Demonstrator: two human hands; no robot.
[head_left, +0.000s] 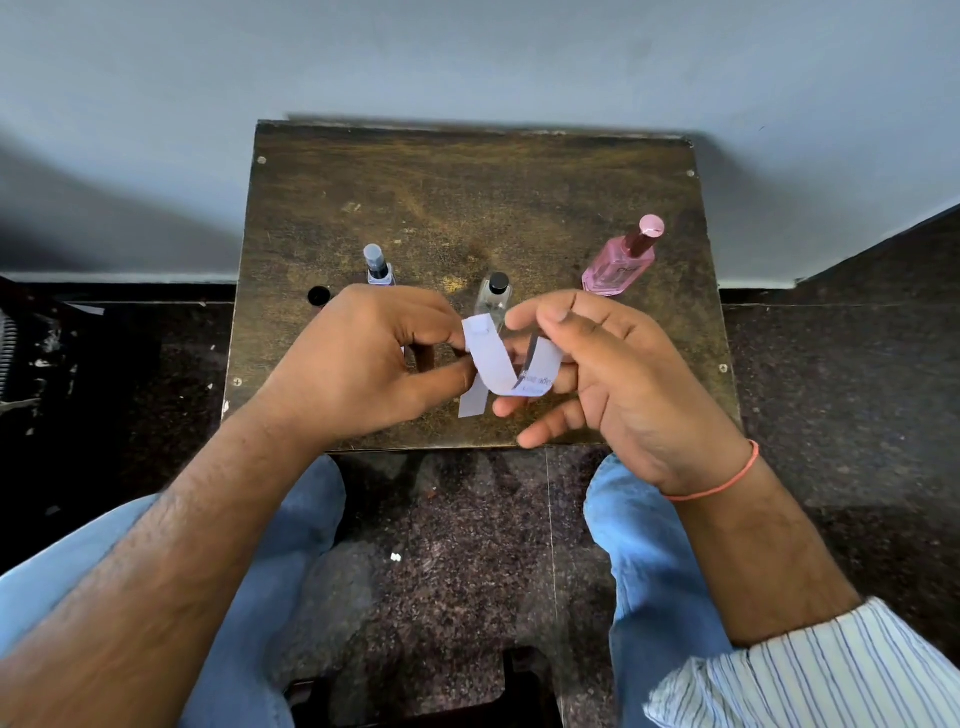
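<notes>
Item: one paper strip (491, 358), white, narrow, faint print near its lower bend, held in the air just in front of the clear bottle (496, 296), which serves as the reference point for this entry. Far left of that bottle, a loose black cap (318, 296) lay on the desk (467, 208). Nearer, also left of it, stood a bottle with a pale blue cap (377, 266). Front-left of the clear bottle, the left hand (363, 364) had its grip pressed together on the strip's upper end, thumb and fingertips pinching the paper. The strip ran down from there, curled into a U and rose again, with a loose tail hanging below the left fingers. Its surface looked dry and unmarked apart from the print. Front-right of the clear bottle, the right hand (608, 374) kept a looser grip, its fingers curled under the strip's other end and the thumb above it. To the right of the clear bottle a pink bottle (621, 265) stood capped. Progress, as judged: the strip was picked up and being bent or readied. No bottle was lifted or opened, so any spraying or testing on the paper appeared not yet done.
</notes>
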